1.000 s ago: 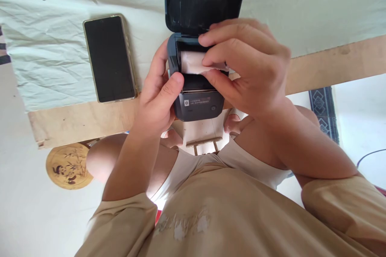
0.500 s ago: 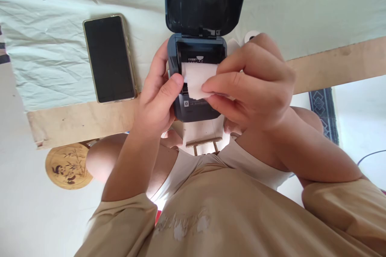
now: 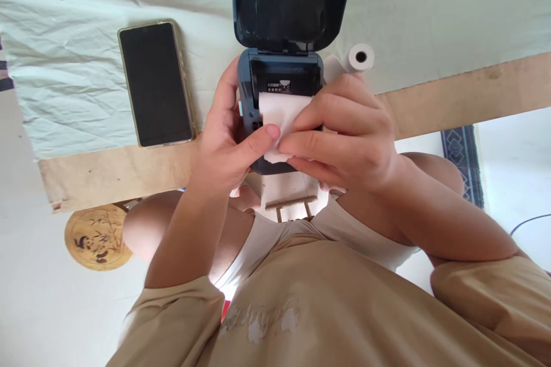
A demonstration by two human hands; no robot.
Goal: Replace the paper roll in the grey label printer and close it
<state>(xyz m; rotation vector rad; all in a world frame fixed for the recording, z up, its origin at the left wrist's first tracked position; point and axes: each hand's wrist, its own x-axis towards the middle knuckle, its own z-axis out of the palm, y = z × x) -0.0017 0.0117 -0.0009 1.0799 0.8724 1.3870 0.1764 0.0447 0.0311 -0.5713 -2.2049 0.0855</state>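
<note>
A: What is hidden or hard to make out?

B: The top of the printer's (image 3: pixel 279 77) raised lid (image 3: pixel 293 3) is cut off by the upper frame edge. The printer's front panel is covered by both hands. A small label inside the paper bay is too small to read. The right hand's (image 3: pixel 344 132) palm hides part of the paper strip (image 3: pixel 279 120).

A: Where is the paper relative to the fingers?

B: The white strip comes out of the open bay and lies over the printer's front. The right hand's fingers (image 3: pixel 318 117) are pressed together, pinching the strip's right side. The left hand (image 3: pixel 224 143) wraps the printer's left side, and its thumb (image 3: pixel 258 140) presses the strip's lower left corner, touching the right fingers there.

A: What lies around it?

B: The printer sits at the near edge of the desk (image 3: pixel 107 169), on a pale cloth (image 3: pixel 64 69). A dark phone (image 3: pixel 155 83) lies flat to the left, apart from the left hand. A paper roll (image 3: pixel 359 57) lies just beside the printer on the right, above the right hand. Bare cloth stretches out to the far right and far left. Below the desk edge are the person's knees and beige shirt (image 3: pixel 322 309).
</note>
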